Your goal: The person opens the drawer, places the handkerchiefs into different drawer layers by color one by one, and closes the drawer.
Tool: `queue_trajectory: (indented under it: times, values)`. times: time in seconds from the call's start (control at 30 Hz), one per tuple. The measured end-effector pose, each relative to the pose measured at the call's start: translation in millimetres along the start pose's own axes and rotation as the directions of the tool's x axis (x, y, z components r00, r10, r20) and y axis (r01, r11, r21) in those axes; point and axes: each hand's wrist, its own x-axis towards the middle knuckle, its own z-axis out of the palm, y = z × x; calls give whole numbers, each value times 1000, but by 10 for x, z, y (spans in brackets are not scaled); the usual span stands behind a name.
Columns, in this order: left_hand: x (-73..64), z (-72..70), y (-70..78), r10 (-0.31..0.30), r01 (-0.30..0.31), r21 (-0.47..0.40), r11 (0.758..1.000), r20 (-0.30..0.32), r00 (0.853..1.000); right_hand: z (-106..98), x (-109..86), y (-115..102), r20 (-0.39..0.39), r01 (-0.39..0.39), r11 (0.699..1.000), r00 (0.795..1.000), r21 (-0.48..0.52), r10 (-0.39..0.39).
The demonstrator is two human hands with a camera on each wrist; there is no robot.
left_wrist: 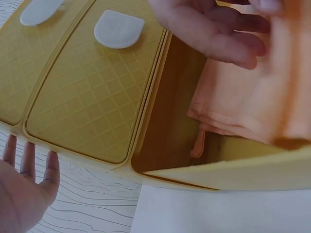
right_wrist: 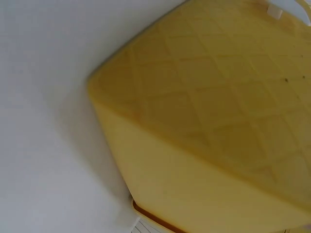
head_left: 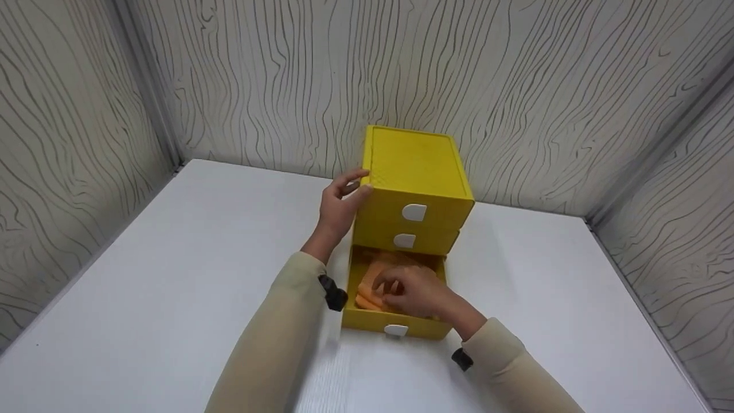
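Observation:
A small yellow drawer cabinet (head_left: 416,163) stands on the white table, with its bottom drawer (head_left: 367,320) pulled out. Inside that drawer lies a folded orange cloth (left_wrist: 238,102), with a small loop at one corner. My right hand (head_left: 416,289) reaches down into the drawer, fingers curled. It pinches a raised fold of the cloth, as the left wrist view shows. Straight fingers (left_wrist: 27,160) of my left hand (head_left: 338,209) touch the cabinet's left side near the top. Only the drawer's outside corner shows in the right wrist view; the right hand is hidden there.
Above the pulled-out drawer, two more drawer fronts with white tabs (head_left: 414,212) are closed. The white table (head_left: 172,275) extends to both sides. Wood-grain panels (head_left: 275,74) stand behind the cabinet and along both sides.

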Motion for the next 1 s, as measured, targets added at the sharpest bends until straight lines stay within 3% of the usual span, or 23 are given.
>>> queue_trajectory:
  times: [0.27, 0.53, 0.83, 1.0]
  values:
    - [-7, 3, 3, -4, 4, 30, 1000, -14, 1000, -29, -133, -33, -85, 92, 995, 992, 42, -89]
    - [-4, 5, -4, 10, -10, 28, 1000, -14, 1000, -120, -362, -155, -191, 146, 989, 972, 39, -136]
    - [-17, 14, 11, -14, 14, 2, 1000, -16, 1000, -75, -656, -322, -255, 170, 985, 952, -18, -169]
    - [-21, 34, 12, -16, 16, 2, 1000, -38, 999, 23, -777, -366, -277, 104, 987, 951, -126, -135]
